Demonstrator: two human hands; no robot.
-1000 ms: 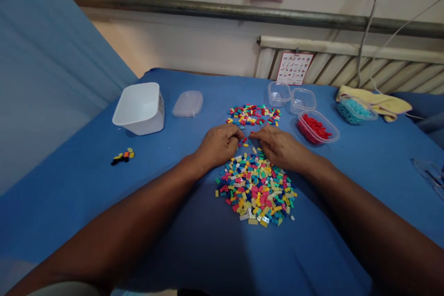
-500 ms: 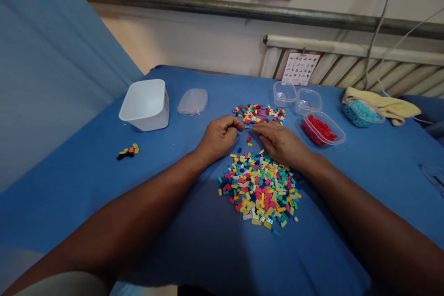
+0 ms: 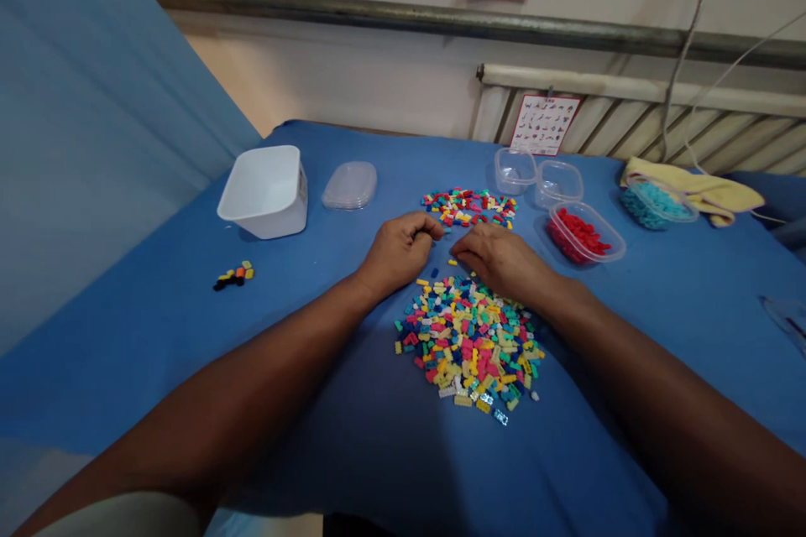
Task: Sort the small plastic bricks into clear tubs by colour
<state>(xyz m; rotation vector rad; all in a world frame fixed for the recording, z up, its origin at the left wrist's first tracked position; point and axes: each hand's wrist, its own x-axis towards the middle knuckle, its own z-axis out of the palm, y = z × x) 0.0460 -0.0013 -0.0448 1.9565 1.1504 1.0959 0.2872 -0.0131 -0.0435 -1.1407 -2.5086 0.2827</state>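
Observation:
My left hand (image 3: 403,250) rests on the blue cloth with its fingers curled closed. Whatever may be in them is hidden. Opposite it, my right hand (image 3: 500,256) points its bent fingers down in a pinch, closed where a small red toy brick lay; the brick is covered by the fingertips. Just below the fingertips lie a loose yellow brick (image 3: 452,263) and a dark blue brick (image 3: 435,273). A large pile of mixed-colour toy bricks (image 3: 472,344) spreads nearer to me. Beyond the hands is a smaller, flatter spread of mixed bricks (image 3: 469,205).
At left stand a white tub (image 3: 261,193), stacked clear lids (image 3: 350,186) and a few black, orange and yellow pieces (image 3: 234,275). At right are two clear containers (image 3: 515,172), a box of red bricks (image 3: 583,235), a box of turquoise bricks (image 3: 655,204) and a yellow cloth (image 3: 724,189).
My right hand has dipped and drawn its fingers together over the red brick, which no longer shows. My left hand has barely moved.

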